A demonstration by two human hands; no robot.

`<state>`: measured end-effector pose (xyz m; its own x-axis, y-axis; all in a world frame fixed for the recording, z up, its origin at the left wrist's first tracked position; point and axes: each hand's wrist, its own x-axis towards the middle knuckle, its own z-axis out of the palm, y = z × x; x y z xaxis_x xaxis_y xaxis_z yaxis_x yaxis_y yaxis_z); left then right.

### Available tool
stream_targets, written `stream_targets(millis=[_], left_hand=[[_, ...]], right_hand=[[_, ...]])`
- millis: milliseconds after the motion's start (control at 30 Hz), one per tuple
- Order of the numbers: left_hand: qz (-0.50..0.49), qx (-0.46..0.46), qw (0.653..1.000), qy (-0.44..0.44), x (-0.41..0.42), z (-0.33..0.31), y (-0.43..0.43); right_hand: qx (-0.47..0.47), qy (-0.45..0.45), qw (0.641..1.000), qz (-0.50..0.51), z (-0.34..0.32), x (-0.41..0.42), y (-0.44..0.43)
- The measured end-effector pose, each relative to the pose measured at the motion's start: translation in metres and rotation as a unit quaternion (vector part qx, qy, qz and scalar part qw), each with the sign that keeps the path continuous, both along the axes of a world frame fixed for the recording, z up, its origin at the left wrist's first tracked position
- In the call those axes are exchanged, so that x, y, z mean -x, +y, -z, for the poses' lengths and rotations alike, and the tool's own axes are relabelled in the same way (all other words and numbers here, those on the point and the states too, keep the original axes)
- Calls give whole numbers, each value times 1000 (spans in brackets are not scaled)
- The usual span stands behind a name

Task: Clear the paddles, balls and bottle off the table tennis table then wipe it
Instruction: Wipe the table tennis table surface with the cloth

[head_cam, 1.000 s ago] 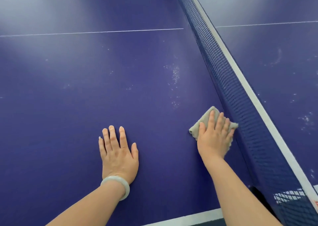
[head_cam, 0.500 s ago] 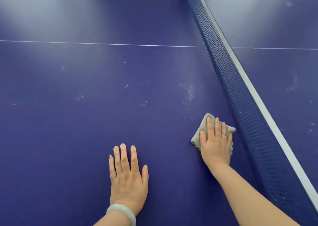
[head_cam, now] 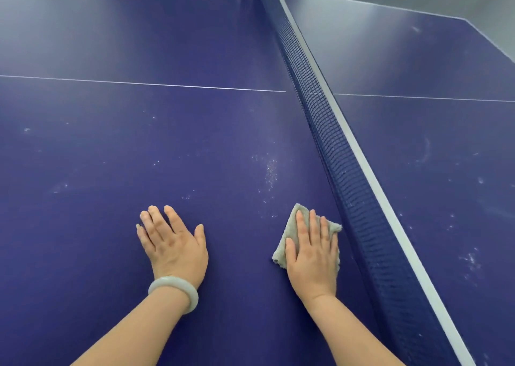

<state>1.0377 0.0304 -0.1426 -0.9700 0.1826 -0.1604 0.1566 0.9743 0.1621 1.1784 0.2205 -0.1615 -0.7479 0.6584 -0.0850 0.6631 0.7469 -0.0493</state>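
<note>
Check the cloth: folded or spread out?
Folded. The cloth is a small thick pad with a doubled edge, pressed flat on the table under the right hand.

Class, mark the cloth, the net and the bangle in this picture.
cloth [head_cam: 289, 226], head view, bare left edge beside the fingers.
net [head_cam: 335, 153], head view, middle of the mesh.
bangle [head_cam: 174, 282], head view, top of the ring.

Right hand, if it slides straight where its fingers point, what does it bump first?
Probably the net, which angles across the right hand's path; before that, only table and maybe the white dust specks, slightly left.
</note>
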Motion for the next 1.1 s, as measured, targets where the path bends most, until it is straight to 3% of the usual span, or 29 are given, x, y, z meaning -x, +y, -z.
stream_targets(millis=[167, 267, 367, 467, 567, 733, 833, 933, 1100], left_hand=[[-24, 23, 999, 43, -6, 13, 7], [-26, 23, 998, 46, -5, 14, 8], [-37, 19, 998, 45, -6, 11, 9], [-43, 15, 997, 55, -6, 12, 10], [-47, 15, 997, 60, -5, 14, 11], [-53, 12, 996, 69, -4, 17, 11], [-55, 12, 996, 66, -4, 17, 11], [-54, 17, 997, 61, -4, 14, 12], [-53, 25, 996, 70, -4, 13, 13]], right_hand=[[5, -20, 998, -66, -14, -25, 17], [1, 24, 1000, -10, -21, -55, 18], [100, 103, 988, 62, -17, -65, 14], [84, 84, 989, 84, -11, -47, 19], [42, 41, 998, 21, -9, -5, 33], [112, 40, 991, -68, -10, 97, 68], [161, 55, 980, -108, -10, 104, 60], [101, 64, 978, -169, -4, 61, 44], [34, 20, 994, -104, 0, 79, 90]])
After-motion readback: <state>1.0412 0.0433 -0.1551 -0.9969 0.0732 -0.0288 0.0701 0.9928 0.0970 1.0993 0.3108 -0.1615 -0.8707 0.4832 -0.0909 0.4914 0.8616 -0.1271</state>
